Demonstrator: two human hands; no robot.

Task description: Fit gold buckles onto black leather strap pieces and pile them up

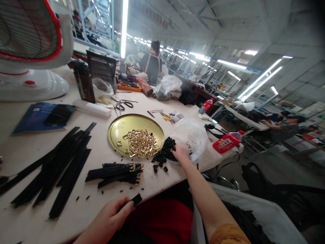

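Observation:
My left hand [115,214], near the table's front edge, pinches a black strap [136,200] whose short end sticks out past the thumb. On the right, my right hand [180,153] reaches into a pile of small black loops [166,149] at the mouth of a white plastic bag [194,135]; its fingertips are hidden among the loops. Beside the pile lies a round gold tray [115,132] bearing many gold buckles [142,142]. In front of the tray rests a bundle of black straps with gold buckles [115,173]. Longer plain black straps [58,162] are spread out at the left.
A fan [30,81] stands at the back left, near a blue booklet [33,117] and a dark bottle [85,81]. Scissors [124,104] lie behind the tray. A red bottle [227,141] is at the right edge, above a white bin [243,200] of black pieces.

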